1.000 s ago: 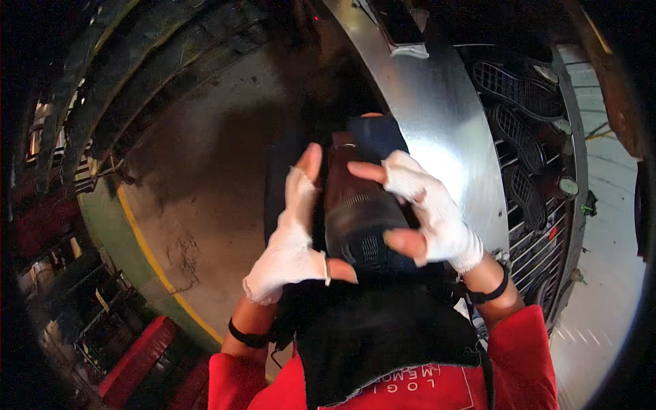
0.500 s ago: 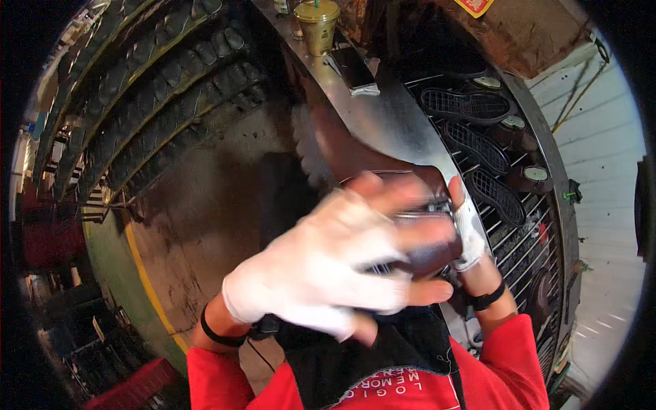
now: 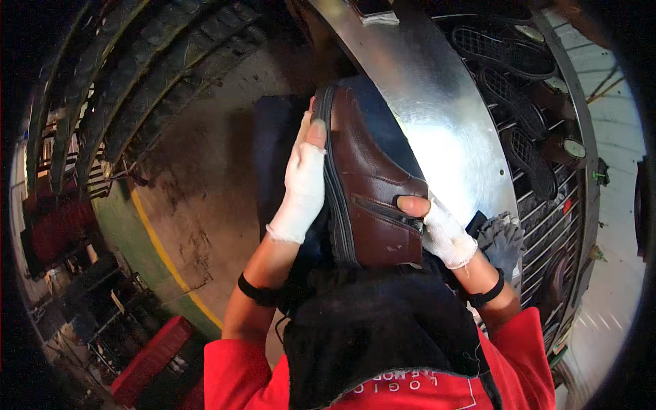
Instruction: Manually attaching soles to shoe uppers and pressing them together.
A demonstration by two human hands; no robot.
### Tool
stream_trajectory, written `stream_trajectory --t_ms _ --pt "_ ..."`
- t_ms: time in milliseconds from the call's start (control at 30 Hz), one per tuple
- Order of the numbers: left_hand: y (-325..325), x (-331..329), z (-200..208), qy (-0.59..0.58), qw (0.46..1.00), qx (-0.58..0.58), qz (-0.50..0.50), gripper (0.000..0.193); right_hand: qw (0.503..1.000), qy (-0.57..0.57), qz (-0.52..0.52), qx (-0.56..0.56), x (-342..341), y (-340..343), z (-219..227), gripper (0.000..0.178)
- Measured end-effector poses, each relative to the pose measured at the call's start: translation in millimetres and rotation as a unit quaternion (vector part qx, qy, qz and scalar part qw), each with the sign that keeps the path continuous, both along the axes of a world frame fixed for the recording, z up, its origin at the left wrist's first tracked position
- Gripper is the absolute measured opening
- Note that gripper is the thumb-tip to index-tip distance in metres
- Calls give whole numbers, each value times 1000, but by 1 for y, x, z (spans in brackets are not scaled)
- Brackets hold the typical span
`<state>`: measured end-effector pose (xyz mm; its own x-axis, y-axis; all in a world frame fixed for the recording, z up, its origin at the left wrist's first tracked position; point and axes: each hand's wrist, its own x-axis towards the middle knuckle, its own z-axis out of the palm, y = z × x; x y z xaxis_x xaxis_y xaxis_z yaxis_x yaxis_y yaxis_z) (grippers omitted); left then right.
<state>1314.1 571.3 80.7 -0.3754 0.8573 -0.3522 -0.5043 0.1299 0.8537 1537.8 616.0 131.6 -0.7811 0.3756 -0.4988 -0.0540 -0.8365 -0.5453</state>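
Note:
A brown leather ankle boot (image 3: 369,171) with a thick black sole and a side zipper lies on its side above my lap, toe pointing away from me. Along its sole near the toe, my left hand (image 3: 305,181) in a white fingerless glove presses flat, its thumb over the sole edge. My right hand (image 3: 441,229), gloved the same way, grips the boot's upper opening with the thumb on the leather beside the zipper. The right fingers behind the boot are hidden. A black apron (image 3: 376,321) covers my lap below the heel.
A shiny metal counter (image 3: 437,96) curves along the right. A grey glove or rag (image 3: 501,239) lies at its near end. Beyond it, a rod rack (image 3: 547,246) carries black soles (image 3: 502,51) and brown shoes. Dark shelves of shoes (image 3: 130,75) stand at left, above a red bar (image 3: 152,359).
My left hand has swung from across the boot to its sole side. The boot has turned, toe away from me, and now shows its zipper. The view has shifted closer to the counter.

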Motion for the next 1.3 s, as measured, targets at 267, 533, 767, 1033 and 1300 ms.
stream_trajectory --t_ms 267,533,767,1033,1300 --pt "20 -6 27 535 844 -22 -42 45 999 32 -35 -18 0 10 -7 71" --pt "54 -6 28 62 973 62 -214 71 957 -164 -234 58 134 38 21 50" --pt "-3 -10 -5 201 946 12 -253 40 718 -474 -394 323 407 48 55 43" --pt "-2 -17 -1 240 941 -47 -234 33 373 -864 76 328 400 28 20 71" --pt "9 -4 3 202 951 5 -235 42 404 -555 72 723 264 135 -41 88"
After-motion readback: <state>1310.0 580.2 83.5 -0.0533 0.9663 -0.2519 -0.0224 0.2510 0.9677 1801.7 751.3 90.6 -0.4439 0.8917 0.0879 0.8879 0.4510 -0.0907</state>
